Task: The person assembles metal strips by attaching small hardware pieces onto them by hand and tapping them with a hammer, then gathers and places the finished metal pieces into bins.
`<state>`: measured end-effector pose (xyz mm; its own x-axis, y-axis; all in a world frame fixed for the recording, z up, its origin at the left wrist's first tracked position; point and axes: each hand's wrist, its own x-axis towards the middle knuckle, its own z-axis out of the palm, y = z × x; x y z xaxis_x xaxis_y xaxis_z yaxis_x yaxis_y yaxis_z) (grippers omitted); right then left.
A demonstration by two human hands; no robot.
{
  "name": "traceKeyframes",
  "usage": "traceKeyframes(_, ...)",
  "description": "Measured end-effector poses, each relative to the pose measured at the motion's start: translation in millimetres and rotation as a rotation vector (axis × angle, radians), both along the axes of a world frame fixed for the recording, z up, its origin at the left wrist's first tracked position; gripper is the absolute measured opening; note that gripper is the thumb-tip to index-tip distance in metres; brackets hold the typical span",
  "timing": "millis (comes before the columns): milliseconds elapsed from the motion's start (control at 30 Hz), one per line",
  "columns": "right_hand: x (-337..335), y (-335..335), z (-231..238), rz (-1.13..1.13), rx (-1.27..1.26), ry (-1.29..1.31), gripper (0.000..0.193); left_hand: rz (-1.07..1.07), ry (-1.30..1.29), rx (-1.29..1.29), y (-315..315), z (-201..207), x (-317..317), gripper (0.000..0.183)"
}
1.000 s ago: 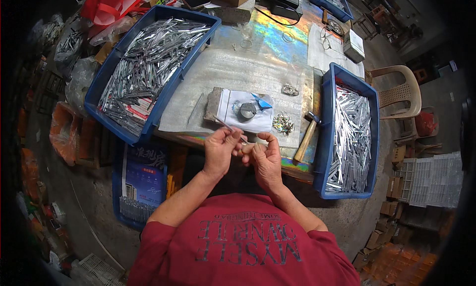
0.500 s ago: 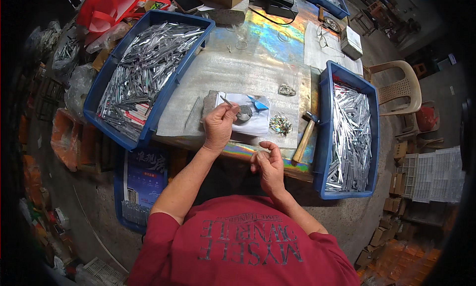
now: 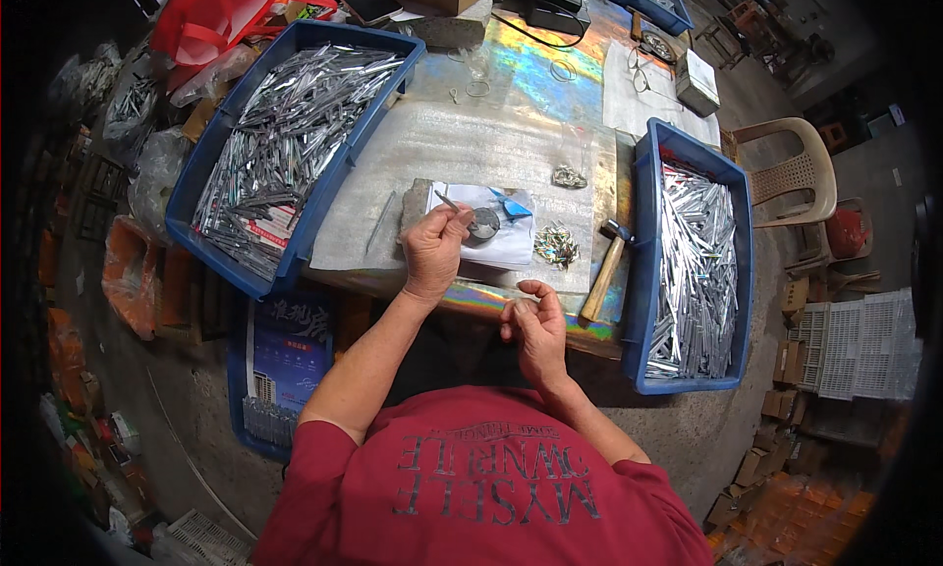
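Observation:
My left hand [image 3: 433,252] pinches one end of a thin metal strip [image 3: 447,202] above a block covered with white paper [image 3: 496,253]. Just right of those fingertips, a round dark grey metal piece [image 3: 484,228] rests on the paper. Behind it lies a small bright blue piece [image 3: 515,209]. My right hand [image 3: 536,328] is at the table's front edge, fingers curled and pressed together; what they hold, if anything, is too small to name. Beyond it is a loose heap of small shiny metal parts [image 3: 557,246]. A clear bag of small metal parts [image 3: 568,176] lies farther back.
Blue bins full of silver metal strips stand left [image 3: 337,163] and right [image 3: 742,271]. A wooden-handled hammer [image 3: 604,276] lies beside the right bin. Another thin strip [image 3: 379,222] lies left of the block. Farther back are a small box [image 3: 696,83] and a plastic chair [image 3: 823,168].
My right hand has shifted very slightly to the right, its fingers still curled. My left hand and the strip in it have hardly moved.

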<state>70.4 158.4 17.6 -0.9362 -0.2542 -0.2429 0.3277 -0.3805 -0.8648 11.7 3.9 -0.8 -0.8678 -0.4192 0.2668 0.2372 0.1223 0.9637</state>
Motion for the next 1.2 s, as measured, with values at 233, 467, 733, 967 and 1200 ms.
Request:
traceKeyframes(233, 0, -1, 1, 0.000, 0.014, -0.002, 0.022, 0.014, -0.030, 0.042, -1, -3, 0, 0.012)
traceKeyframes(467, -13, 1, 4, 0.008, 0.089, 0.118, 0.017, 0.062, 0.207, -0.421, -3, 12, -5, 0.008)
traceKeyframes(733, -81, -25, 56, 0.146, 0.724, 0.945, 0.027, -0.127, 0.251, -0.512, -11, 10, -9, 0.008)
traceKeyframes(967, -98, -38, 37, 0.020, 0.738, 1.354, 0.016, -0.162, 0.180, -0.462, -9, 10, -9, 0.009)
traceKeyframes(1200, -71, -31, 8, -0.095, 0.723, 1.506, 0.023, -0.036, 0.227, -0.443, -4, 5, -10, 0.006)
